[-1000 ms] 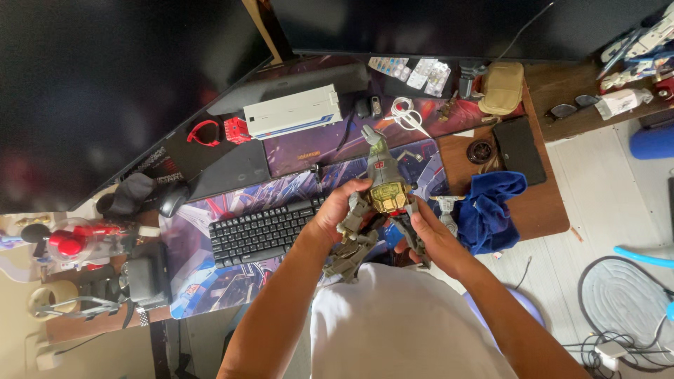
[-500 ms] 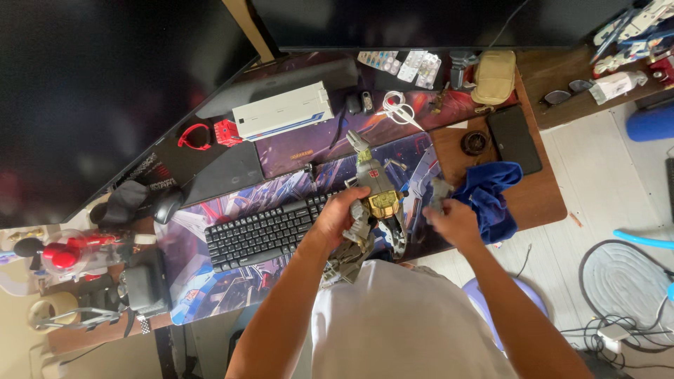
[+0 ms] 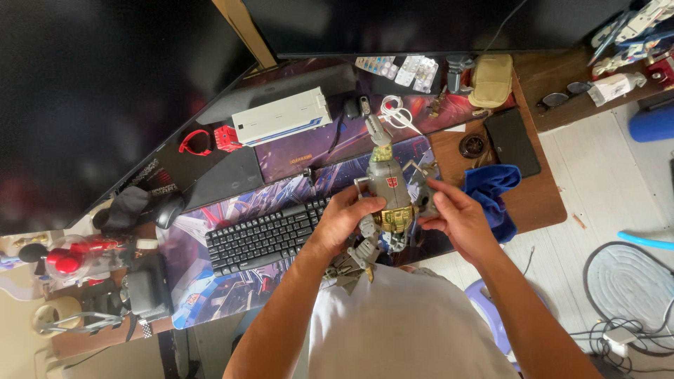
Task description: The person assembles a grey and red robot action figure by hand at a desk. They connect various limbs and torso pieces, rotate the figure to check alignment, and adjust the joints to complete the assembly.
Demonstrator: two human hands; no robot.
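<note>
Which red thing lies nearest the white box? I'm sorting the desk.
The small red cube, touching the white box's left end; the red ring lies farther left.

The person wears a plain white short-sleeved cotton shirt [image 3: 411, 330], loose over the chest. Both forearms are bare from the elbow down, with no watch, band or glove. The left hand [image 3: 344, 221] and right hand [image 3: 456, 221] carry no rings that show.
</note>
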